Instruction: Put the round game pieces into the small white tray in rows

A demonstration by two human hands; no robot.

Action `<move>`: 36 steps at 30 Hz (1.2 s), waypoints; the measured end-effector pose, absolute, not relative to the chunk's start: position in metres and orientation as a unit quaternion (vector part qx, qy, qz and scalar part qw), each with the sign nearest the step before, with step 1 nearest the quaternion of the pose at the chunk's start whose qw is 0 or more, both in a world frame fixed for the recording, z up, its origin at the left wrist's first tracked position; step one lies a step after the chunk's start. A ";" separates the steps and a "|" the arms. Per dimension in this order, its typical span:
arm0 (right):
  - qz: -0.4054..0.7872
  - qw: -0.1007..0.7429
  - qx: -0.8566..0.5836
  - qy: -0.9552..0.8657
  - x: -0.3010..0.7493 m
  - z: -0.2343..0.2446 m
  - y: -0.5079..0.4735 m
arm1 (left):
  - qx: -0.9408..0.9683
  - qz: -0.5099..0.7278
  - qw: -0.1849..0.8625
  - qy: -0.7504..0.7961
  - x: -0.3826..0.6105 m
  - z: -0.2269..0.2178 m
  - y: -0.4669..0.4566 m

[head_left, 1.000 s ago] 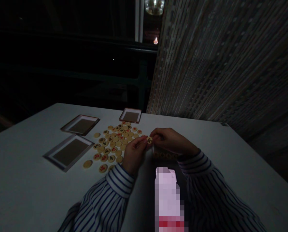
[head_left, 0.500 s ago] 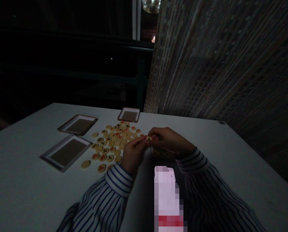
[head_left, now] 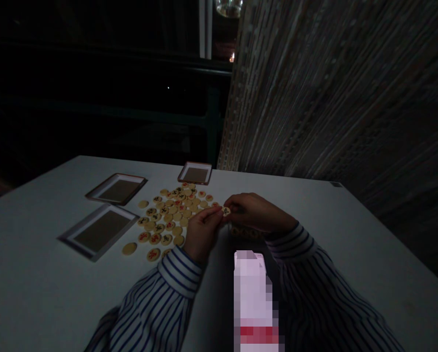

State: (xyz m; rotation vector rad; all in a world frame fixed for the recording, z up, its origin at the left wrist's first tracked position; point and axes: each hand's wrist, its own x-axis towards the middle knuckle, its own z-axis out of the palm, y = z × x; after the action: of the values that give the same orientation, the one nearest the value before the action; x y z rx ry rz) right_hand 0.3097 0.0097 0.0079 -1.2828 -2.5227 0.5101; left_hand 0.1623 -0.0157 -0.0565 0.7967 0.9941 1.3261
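Observation:
Between the fingertips of both my hands is a round xiangqi piece point(head_left: 226, 211) with a black character facing up toward me. My left hand point(head_left: 203, 232) pinches its left edge with thumb and fingers. On the opposite edge, the curled fingers of my right hand point(head_left: 259, 211) grip it too. Below my right wrist lies a row of several more pieces point(head_left: 244, 232), partly covered by the hand and in shadow. To the left of my left hand spreads a loose heap of xiangqi pieces point(head_left: 168, 216), some showing red or black characters, others plain side up.
Three shallow rectangular trays stand beyond the heap: a pale one point(head_left: 69, 238), a brown-rimmed one point(head_left: 94, 194) and a small one point(head_left: 182, 172). A lit phone point(head_left: 255, 293), its screen blurred out, lies between my forearms. A string curtain point(head_left: 295, 88) hangs past the white table point(head_left: 354, 254).
The piece between my fingers has turned slightly, so its face shows more. My hands stay almost in place, and the whole view has shifted a little.

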 end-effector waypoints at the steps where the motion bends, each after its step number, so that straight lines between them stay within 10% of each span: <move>1: 0.165 0.127 -0.444 -0.872 0.309 0.007 0.011 | 0.346 0.573 0.605 0.431 0.162 -0.058 -0.015; 36: 0.107 -0.060 -0.503 -0.855 0.322 -0.021 0.027 | 0.460 0.536 0.506 0.494 0.160 -0.065 -0.012</move>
State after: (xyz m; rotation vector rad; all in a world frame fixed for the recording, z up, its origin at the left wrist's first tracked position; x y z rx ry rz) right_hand 0.3219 0.0269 -0.0214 -1.6442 -2.7947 0.3481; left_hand 0.1601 -0.0115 -0.0650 1.1100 1.1922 1.2931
